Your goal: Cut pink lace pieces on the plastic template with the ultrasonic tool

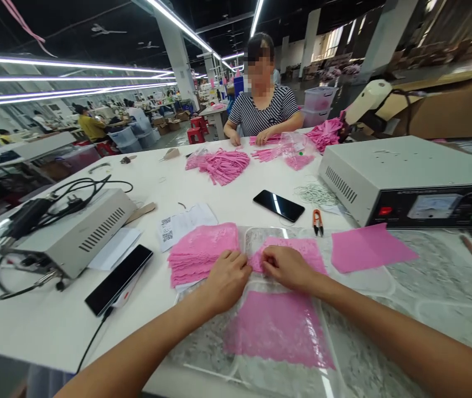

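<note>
My left hand [228, 279] is closed at the right edge of a stack of pink lace fabric pieces [200, 246], its fingertips pinching the near corner of a single pink lace piece [308, 250]. My right hand [288, 268] is closed too, thumb and fingers pinched on that same piece, close beside the left fingertips. The piece lies over a clear patterned plastic mat [360, 342]. Nearer to me, another pink lace panel [279, 326] lies flat and looks covered by clear plastic. A plain pink fabric piece [368, 247] rests right of my right hand.
Two phones lie nearby, one at left [119, 279] and one ahead [279, 205], with orange thread snips [317, 222]. Box-shaped machines stand left [82, 232] and right [418, 160]. Across the table a person [263, 105] handles pink straps, beside a strap heap [223, 165].
</note>
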Demonstrator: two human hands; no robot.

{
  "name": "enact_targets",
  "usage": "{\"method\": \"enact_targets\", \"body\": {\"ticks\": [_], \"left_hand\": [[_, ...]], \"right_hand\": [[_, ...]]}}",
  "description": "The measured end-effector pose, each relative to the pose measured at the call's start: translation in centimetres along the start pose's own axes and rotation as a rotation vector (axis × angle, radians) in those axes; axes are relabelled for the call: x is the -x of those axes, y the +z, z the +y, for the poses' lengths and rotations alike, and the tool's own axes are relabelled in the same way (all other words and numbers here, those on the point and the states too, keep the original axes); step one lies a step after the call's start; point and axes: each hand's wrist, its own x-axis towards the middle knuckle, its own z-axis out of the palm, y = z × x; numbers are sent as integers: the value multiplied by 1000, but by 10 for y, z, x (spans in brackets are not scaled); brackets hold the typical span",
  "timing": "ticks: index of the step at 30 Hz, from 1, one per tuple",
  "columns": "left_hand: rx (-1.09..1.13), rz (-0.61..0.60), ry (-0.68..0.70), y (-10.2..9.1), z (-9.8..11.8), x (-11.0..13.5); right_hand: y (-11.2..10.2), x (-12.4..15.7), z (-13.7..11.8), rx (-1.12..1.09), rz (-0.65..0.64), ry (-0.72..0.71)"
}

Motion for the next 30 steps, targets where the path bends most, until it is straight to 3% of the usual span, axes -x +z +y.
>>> {"method": "enact_targets", "body": {"ticks": [4, 13, 30], "left_hand": [[-8, -21, -54, -3, -3, -4], [19, -54, 4, -1, 1, -24], [47, -143, 6, -13, -3, -31]], "right_hand": [[0, 0, 1, 16, -10, -10], [4, 1, 0, 70, 6, -18], [3, 3, 4, 51, -16, -53]]}}
